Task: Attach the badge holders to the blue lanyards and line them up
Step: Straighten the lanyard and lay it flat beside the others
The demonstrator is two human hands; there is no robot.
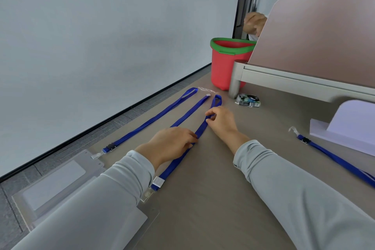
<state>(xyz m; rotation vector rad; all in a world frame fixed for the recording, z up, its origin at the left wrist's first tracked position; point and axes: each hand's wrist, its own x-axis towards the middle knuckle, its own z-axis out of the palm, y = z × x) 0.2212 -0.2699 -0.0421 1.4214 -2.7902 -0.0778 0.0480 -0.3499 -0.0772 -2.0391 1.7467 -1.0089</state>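
Our right grip [221,123] pinches one strand of the middle lanyard [177,161] between thumb and forefinger, well up the strap. Our left grip [172,145] lies flat on the same strap just nearer to us, fingers fairly straight, pressing rather than grasping. The strap's long axis runs from its clip by our left sleeve away to the far right, where its loop ends just past the right grip. The left lanyard [151,119], whose badge holder [58,176] seems clipped on, lies beside it on a nearly parallel line, so we judge the next move to be a small sideways tug to match that line. The right lanyard [341,163] lies well apart, slanting the other way, nearer the right grip, with no holder that we can see. All rest on a grey-brown table [213,199]. A red bucket [223,71] and a partition [324,36] stand at the far end, with a pale wall [101,26] to the left.
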